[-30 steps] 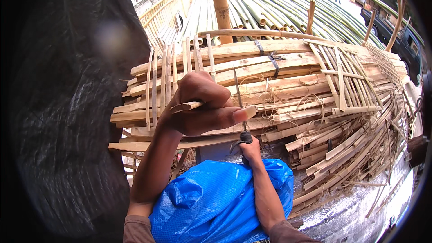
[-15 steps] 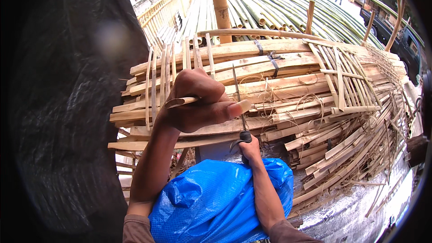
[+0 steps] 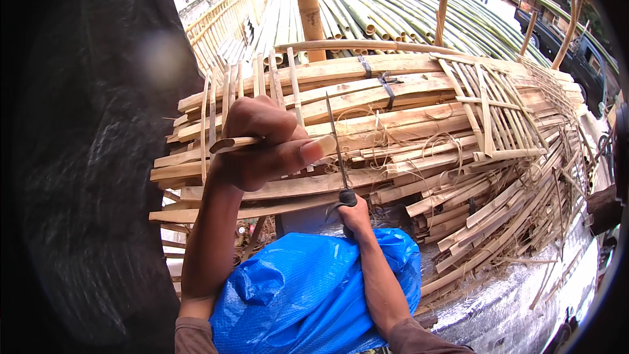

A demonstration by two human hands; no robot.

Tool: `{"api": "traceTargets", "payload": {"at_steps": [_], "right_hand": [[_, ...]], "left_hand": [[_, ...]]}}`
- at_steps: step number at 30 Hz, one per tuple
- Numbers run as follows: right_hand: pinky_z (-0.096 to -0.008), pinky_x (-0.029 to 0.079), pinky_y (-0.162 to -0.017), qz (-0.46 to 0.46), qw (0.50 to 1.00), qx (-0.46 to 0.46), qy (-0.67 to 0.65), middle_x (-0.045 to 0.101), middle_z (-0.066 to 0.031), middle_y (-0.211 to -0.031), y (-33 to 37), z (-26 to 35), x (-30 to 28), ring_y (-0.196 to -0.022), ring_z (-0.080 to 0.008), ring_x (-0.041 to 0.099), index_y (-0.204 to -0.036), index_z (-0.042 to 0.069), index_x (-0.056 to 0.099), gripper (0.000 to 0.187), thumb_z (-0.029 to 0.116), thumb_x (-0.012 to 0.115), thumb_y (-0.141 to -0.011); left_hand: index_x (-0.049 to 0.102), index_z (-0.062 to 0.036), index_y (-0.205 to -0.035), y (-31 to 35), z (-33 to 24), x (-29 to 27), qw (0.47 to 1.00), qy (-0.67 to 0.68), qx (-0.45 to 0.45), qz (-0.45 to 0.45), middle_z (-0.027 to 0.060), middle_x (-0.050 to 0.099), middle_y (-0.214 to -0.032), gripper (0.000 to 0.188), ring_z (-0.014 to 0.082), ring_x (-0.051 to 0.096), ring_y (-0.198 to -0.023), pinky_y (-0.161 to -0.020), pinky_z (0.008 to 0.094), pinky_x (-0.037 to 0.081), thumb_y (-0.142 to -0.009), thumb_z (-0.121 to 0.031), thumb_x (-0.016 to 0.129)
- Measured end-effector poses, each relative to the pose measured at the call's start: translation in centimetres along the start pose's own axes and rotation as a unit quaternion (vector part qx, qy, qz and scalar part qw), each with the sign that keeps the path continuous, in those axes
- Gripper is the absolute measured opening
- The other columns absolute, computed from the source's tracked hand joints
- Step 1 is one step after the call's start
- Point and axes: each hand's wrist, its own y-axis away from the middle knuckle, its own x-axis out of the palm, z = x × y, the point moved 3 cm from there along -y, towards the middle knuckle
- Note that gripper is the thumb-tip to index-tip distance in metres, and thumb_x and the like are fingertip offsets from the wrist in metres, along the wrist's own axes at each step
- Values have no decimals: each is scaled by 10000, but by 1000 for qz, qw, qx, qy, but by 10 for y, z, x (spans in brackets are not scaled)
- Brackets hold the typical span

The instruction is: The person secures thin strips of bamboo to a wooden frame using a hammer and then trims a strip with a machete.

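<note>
**Bamboo strip held against an upright knife**

The left hand [image 3: 262,144] is clenched around a short bamboo strip [image 3: 239,143], thumb stretched out so its tip presses the strip's end just beside the blade. The right hand [image 3: 354,213] grips the dark handle of a knife [image 3: 339,157], blade pointing up. Both forearms rest over a blue plastic sheet [image 3: 308,295]. Behind the hands lies a big stack of split bamboo slats [image 3: 426,131], and farther back, long green bamboo poles [image 3: 386,6].

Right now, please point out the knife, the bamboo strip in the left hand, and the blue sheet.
knife [image 3: 335,141], head view, middle of blade
bamboo strip [image 3: 237,143], head view, left end
blue sheet [image 3: 308,295], head view, centre
</note>
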Motion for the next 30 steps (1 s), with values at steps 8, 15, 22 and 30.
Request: {"api": "traceTargets", "payload": {"at_steps": [8, 15, 22, 30], "right_hand": [[-321, 461, -597, -5, 1000, 0, 14, 589, -19, -664, 1, 1, 0, -618, -122, 523, -811, 35, 623, 153, 114, 692, -700], [-310, 447, -570, -5, 1000, -6, 13, 583, -12, -658, 2, 4, -1, -603, -111, 510, -804, 36, 620, 139, 98, 688, -701], [-302, 438, -550, 8, 1000, 16, -2, 573, -7, -643, 8, 15, 1, -587, -109, 502, -789, 30, 608, 125, 71, 680, -695], [-328, 459, -582, -1, 1000, -6, 19, 583, -29, -649, -1, 1, 0, -593, -140, 519, -800, 28, 609, 158, 115, 681, -690]], "left_hand": [[170, -130, -572, 0, 0, -2, 1000, 18, 14, 3, -23, 218, -451, 597, 125, 156, -387, -417, 332, 127, -853, -104, 696], [196, -129, -560, -1, 0, -1, 999, 34, 4, 9, -27, 221, -452, 590, 123, 159, -389, -419, 329, 130, -865, -118, 701], [202, -124, -562, 0, 1, -3, 999, 33, 13, 6, -27, 228, -453, 593, 117, 167, -389, -414, 324, 137, -876, -136, 705], [212, -123, -562, -1, 3, -5, 998, 32, 44, -10, -31, 227, -453, 593, 106, 171, -389, -402, 312, 137, -884, -163, 708]]}}
